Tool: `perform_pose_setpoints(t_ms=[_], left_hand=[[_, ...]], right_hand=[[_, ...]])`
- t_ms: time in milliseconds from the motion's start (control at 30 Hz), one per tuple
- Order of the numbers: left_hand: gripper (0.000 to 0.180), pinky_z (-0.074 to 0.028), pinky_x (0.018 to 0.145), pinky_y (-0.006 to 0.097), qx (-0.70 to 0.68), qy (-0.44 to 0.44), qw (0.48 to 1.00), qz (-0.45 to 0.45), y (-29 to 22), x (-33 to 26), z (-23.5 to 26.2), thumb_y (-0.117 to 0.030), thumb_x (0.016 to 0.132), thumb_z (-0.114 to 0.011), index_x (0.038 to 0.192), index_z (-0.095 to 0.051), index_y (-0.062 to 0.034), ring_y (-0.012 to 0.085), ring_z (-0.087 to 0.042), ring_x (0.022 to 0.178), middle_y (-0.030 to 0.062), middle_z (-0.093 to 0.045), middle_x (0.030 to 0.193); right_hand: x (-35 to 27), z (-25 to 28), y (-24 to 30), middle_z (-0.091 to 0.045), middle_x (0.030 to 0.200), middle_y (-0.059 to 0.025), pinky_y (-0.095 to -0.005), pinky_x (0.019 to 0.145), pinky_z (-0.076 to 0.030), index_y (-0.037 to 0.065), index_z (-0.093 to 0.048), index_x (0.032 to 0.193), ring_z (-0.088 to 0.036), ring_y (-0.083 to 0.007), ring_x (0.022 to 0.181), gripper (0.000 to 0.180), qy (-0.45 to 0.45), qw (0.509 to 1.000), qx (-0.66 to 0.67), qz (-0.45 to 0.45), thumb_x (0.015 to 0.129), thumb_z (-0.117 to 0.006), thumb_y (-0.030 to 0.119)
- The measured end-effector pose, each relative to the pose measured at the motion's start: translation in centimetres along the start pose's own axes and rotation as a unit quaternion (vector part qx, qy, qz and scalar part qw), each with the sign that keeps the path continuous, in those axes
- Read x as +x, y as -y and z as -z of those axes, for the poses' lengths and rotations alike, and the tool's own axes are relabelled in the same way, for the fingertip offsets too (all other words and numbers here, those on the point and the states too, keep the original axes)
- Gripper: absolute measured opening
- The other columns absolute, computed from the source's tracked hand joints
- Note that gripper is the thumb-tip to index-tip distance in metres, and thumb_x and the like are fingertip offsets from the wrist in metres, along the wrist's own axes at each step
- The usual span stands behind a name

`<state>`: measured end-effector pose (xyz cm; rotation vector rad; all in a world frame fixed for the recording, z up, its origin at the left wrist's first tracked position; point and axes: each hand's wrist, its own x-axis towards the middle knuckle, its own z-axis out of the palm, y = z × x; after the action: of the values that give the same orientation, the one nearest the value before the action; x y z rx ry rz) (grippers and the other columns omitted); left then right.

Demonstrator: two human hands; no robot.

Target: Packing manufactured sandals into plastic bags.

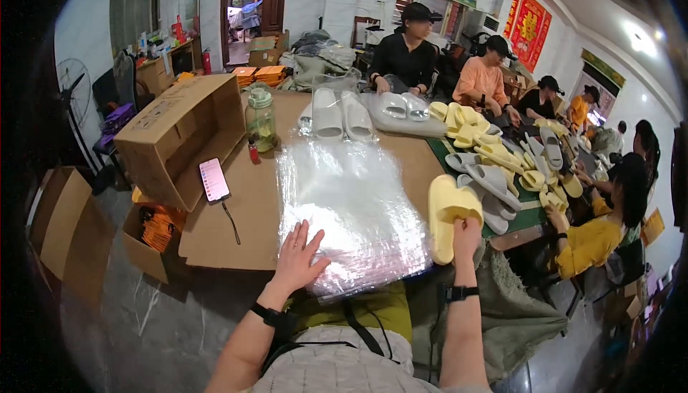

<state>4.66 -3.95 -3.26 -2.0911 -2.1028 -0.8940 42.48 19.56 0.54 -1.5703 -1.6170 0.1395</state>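
A stack of clear plastic bags [344,192] lies in front of me on the cardboard-covered table. My left hand [299,255] rests on the near left part of the stack, palm down with its fingers spread. Beyond the right edge of the bags, my right hand [467,231] grips a yellow slipper [443,210]; the hand covers part of it. Behind the stack sits a pair of light grey slippers [328,115] in clear plastic. To the right is a heap of loose yellow and grey slippers [494,178].
An open cardboard box [179,131] lies on its side at the left. Near it are a phone [213,179] with a strap, a glass jar [261,120] and a small red item [254,153]. A person in black [405,56] handles bagged slippers across the table; several other people work along the right.
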Motion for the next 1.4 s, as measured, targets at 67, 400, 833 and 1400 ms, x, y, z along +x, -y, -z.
perform_pose_setpoints(t_ms=[67, 400, 833, 1400], left_hand=[[0.069, -0.021, 0.119, 0.052, 0.006, 0.009, 1.000, 0.001, -0.2, 0.1, 0.1, -0.050, 0.093, -0.060, 0.151, -0.042, -0.0171, 0.0443, -0.023, 0.147, 0.0273, -0.023, 0.160], [0.068, -0.020, 0.120, 0.051, -0.012, 0.014, 1.000, 0.014, -0.2, 0.0, 0.3, -0.053, 0.094, -0.057, 0.151, -0.043, -0.0193, 0.0424, -0.021, 0.149, 0.0264, -0.022, 0.160], [0.068, -0.021, 0.119, 0.053, 0.018, 0.019, 0.999, 0.017, -0.1, 0.1, -0.4, -0.052, 0.093, -0.056, 0.146, -0.048, -0.0113, 0.0451, -0.021, 0.148, 0.0306, -0.023, 0.158], [0.084, -0.021, 0.119, 0.054, -0.002, 0.080, 0.997, 0.014, -0.9, 1.0, 1.9, -0.058, 0.083, -0.067, 0.151, -0.042, -0.0142, 0.0449, -0.021, 0.148, 0.0304, -0.021, 0.159]], right_hand=[[-0.1, 1.9, 0.2, -0.059, 0.083, -0.0180, -0.0419, 0.069, -0.047, -0.004, -0.059, 0.088, -0.058, -0.0372, 0.078, 0.021, -0.048, 0.997, 0.014, 0.067, 0.091, -0.067, 0.015], [-7.0, 2.0, 16.3, -0.059, 0.089, -0.0160, -0.0413, 0.068, -0.049, -0.001, -0.057, 0.094, -0.059, -0.0337, 0.078, 0.011, 0.045, 0.957, 0.216, 0.189, 0.085, -0.063, 0.001], [-11.5, -7.5, 16.1, -0.062, 0.101, -0.0158, -0.0478, 0.070, -0.052, 0.006, -0.058, 0.106, -0.066, -0.0363, 0.081, 0.031, 0.179, 0.961, 0.051, 0.206, 0.093, -0.061, 0.034], [-8.6, -2.8, 3.7, -0.059, 0.095, -0.0162, -0.0488, 0.064, -0.051, 0.004, -0.053, 0.097, -0.062, -0.0387, 0.075, 0.028, 0.036, 0.995, -0.056, 0.074, 0.095, -0.059, 0.031]])
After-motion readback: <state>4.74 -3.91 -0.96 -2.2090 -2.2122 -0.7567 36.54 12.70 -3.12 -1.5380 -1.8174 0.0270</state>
